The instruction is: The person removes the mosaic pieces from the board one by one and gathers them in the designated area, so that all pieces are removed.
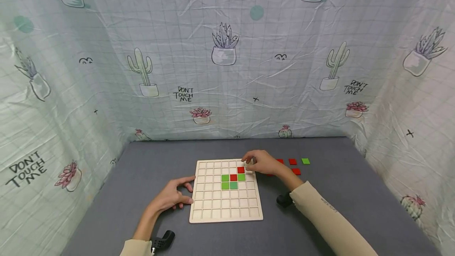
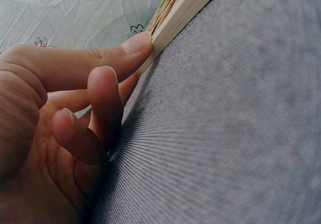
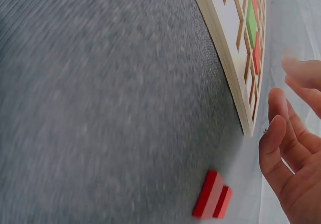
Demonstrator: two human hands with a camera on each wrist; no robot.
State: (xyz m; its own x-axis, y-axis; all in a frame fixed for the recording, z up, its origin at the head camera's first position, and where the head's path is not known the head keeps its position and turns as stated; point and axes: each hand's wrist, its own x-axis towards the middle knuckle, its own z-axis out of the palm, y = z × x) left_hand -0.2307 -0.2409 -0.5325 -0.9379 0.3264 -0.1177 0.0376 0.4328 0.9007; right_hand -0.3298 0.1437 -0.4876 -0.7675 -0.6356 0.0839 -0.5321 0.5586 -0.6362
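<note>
A pale wooden grid board (image 1: 209, 204) lies on the grey table. Red tiles, one of them (image 1: 241, 170) near the upper right, and green tiles such as this one (image 1: 225, 177) fill several of its squares. Along the board's left edge rests my left hand (image 1: 170, 195); its index finger and thumb are spread apart and touch the side, the other fingers bent, as the left wrist view also shows. My right hand (image 1: 262, 162) hovers over the upper right corner, beside the top red tile. In the right wrist view its thumb and fingers stand apart with nothing visible between them.
Right of the board lie several loose tiles: red ones (image 1: 292, 161), partly hidden by my right forearm, and a green one (image 1: 305, 161). A curtain (image 1: 227, 82) printed with cacti hangs behind the table and at both sides.
</note>
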